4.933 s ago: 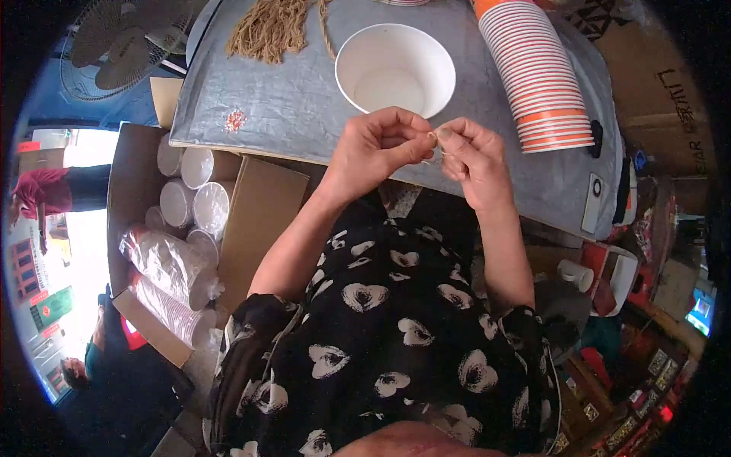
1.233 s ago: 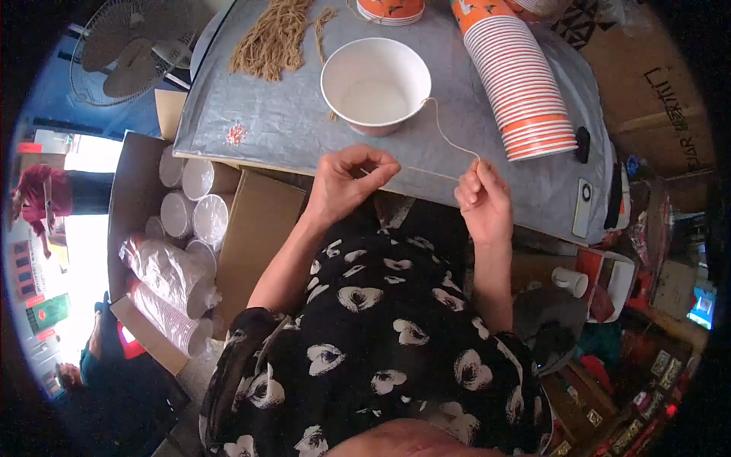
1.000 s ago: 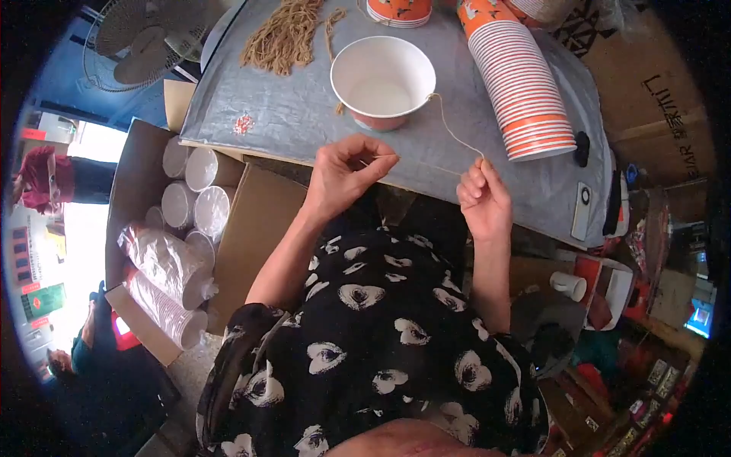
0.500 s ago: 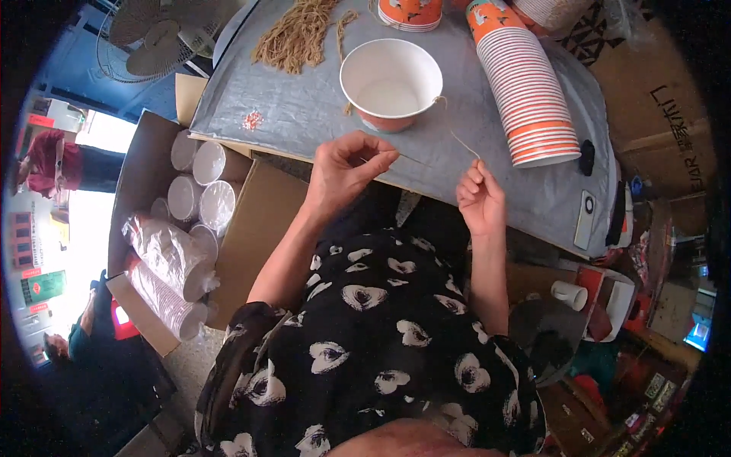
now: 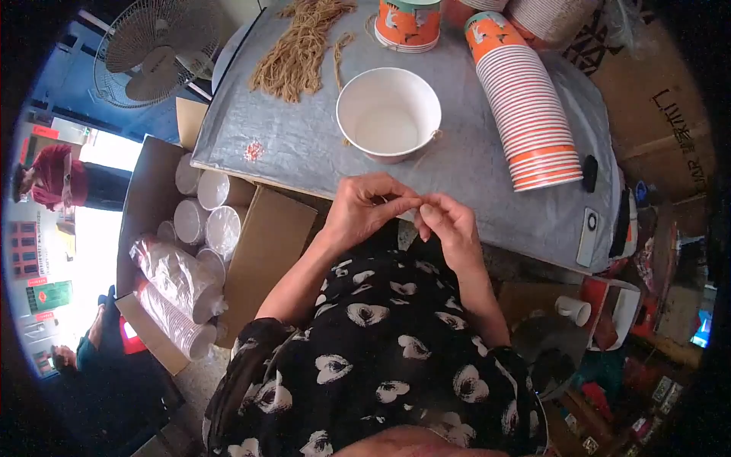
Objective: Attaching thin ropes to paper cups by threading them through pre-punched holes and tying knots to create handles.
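Note:
My left hand (image 5: 369, 206) and my right hand (image 5: 451, 226) meet at the fingertips just in front of the table edge. Both are closed in a pinch on thin twine, which is almost hidden between the fingers. Beyond them an open white-lined paper bucket (image 5: 388, 114) stands upright on the table. At its right side a small twine knot (image 5: 435, 135) shows by the rim. Further back lies a bundle of brown twine (image 5: 297, 57), with a loose strand (image 5: 340, 57) beside it.
A long stack of nested orange-and-white paper buckets (image 5: 529, 107) lies at the right, near another orange bucket (image 5: 409, 27). The grey-covered table (image 5: 297, 141) holds small red-white bits (image 5: 253, 151). A carton (image 5: 164, 156) of wrapped cups stands left, below a fan (image 5: 156, 57).
My hands have come together from apart, the right moving left and toward me. The twine strand stretched between bucket and right hand is no longer plainly visible. The whole view has shifted slightly.

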The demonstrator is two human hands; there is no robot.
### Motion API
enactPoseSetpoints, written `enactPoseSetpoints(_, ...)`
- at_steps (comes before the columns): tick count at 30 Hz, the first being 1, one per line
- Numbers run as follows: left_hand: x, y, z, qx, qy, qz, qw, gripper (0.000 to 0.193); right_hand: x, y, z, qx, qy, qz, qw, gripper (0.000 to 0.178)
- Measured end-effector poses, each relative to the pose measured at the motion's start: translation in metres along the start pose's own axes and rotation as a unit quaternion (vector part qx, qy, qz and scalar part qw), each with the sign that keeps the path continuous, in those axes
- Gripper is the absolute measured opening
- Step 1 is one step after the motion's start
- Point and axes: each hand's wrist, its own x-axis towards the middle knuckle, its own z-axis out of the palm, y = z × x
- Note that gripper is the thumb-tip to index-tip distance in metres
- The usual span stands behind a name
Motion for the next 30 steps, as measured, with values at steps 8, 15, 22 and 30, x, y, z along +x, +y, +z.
enactPoseSetpoints(8, 0.002, -0.003, -0.017, 0.144, 0.011, 0.118, 0.982, 0.007, -0.004, 0.001, -0.008, 0.0, 0.149, -0.048, 0.988, 0.017)
enactPoseSetpoints(15, 0.029, -0.012, -0.074, 0.424, 0.13, 0.133, 0.886, 0.03, 0.003, -0.036, -0.033, -0.185, 0.197, -0.105, 0.957, 0.011)
enactPoseSetpoints(22, 0.021, -0.001, -0.009, 0.198, 0.026, 0.148, 0.969, 0.029, 0.012, -0.058, -0.021, -0.188, 0.189, -0.172, 0.948, 0.009)
enactPoseSetpoints(30, 0.03, 0.024, 0.014, 0.05, 0.015, 0.073, 0.996, 0.027, 0.009, -0.06, -0.016, -0.194, 0.165, -0.172, 0.952, 0.009)
